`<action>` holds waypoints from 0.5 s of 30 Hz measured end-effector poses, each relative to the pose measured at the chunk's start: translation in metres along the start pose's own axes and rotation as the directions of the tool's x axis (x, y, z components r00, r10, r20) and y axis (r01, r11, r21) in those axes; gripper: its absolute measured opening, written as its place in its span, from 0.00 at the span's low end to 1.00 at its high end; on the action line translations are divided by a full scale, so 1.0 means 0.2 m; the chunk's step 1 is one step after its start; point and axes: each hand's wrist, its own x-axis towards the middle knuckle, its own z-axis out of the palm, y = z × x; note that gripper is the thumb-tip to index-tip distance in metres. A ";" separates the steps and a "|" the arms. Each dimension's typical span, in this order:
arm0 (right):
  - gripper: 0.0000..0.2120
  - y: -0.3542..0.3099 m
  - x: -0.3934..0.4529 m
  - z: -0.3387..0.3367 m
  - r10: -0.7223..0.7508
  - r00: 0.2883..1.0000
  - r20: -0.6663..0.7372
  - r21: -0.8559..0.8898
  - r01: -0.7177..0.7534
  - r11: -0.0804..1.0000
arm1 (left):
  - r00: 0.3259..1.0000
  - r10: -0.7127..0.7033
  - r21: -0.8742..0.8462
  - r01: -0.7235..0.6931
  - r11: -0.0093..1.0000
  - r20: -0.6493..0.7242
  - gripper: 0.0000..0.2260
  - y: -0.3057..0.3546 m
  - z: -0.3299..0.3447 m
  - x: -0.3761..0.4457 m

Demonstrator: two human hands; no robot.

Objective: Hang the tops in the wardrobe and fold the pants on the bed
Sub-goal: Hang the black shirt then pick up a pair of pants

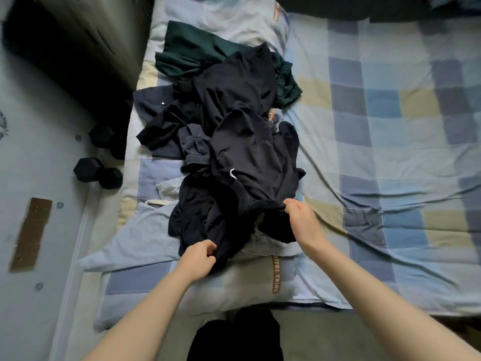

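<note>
Dark garment (pixel 234 204) heaped near left edge of bed (pixel 390 152); soft, light, floppy. Pinched at hem by left hand (pixel 199 257) and right hand (pixel 299 220). Best gripped by waistband or shoulders.

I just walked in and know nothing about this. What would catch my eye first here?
A heap of dark clothes sprawls down the left part of a blue, yellow and grey checked bedspread. At its near end the left hand and right hand each pinch the edge of a black garment. Dumbbells sit on the floor at left.
</note>
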 end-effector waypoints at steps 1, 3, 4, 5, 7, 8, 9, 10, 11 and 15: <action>0.12 -0.06 -0.06 0.00 -0.022 1.000 -0.006 0.020 0.022 1.000 | 1.000 0.012 -0.026 -0.012 1.000 0.006 0.23 0.01 -0.02 -0.03; 0.16 -0.21 -0.21 0.00 -0.078 0.997 -0.011 0.021 0.078 0.997 | 0.995 0.075 -0.151 -0.084 0.985 -0.066 0.33 0.07 -0.11 -0.09; 0.17 -0.28 -0.29 0.01 -0.105 0.995 -0.002 0.001 0.105 0.995 | 0.983 0.124 -0.223 -0.152 0.963 -0.135 0.37 0.11 -0.18 -0.13; 0.18 -0.34 -0.35 0.02 -0.128 0.992 0.021 -0.015 0.128 0.992 | 0.964 0.182 -0.280 -0.233 0.932 -0.196 0.40 0.16 -0.23 -0.15; 0.19 -0.45 -0.48 0.04 -0.162 0.984 0.074 -0.020 0.164 0.986 | 0.917 0.325 -0.329 -0.388 0.861 -0.231 0.43 0.28 -0.36 -0.21; 0.19 -0.49 -0.54 0.05 -0.179 0.979 0.093 -0.017 0.181 0.983 | 0.896 0.393 -0.329 -0.442 0.835 -0.207 0.43 0.33 -0.40 -0.24; 0.19 -0.54 -0.62 0.06 -0.204 0.975 0.090 -0.020 0.207 0.978 | 0.869 0.465 -0.294 -0.495 0.818 -0.171 0.43 0.38 -0.45 -0.29; 0.20 -0.58 -0.68 0.06 -0.233 0.969 0.084 -0.018 0.235 0.972 | 0.844 0.519 -0.243 -0.535 0.809 -0.134 0.42 0.42 -0.48 -0.33; 0.19 -0.62 -0.75 0.06 -0.271 0.960 0.063 -0.021 0.273 0.962 | 0.818 0.568 -0.191 -0.574 0.796 -0.091 0.43 0.45 -0.50 -0.38; 0.17 -0.76 -1.02 0.01 -0.367 0.928 -0.066 0.016 0.368 0.930 | 0.734 0.678 -0.205 -0.659 0.724 0.037 0.42 0.47 -0.46 -0.59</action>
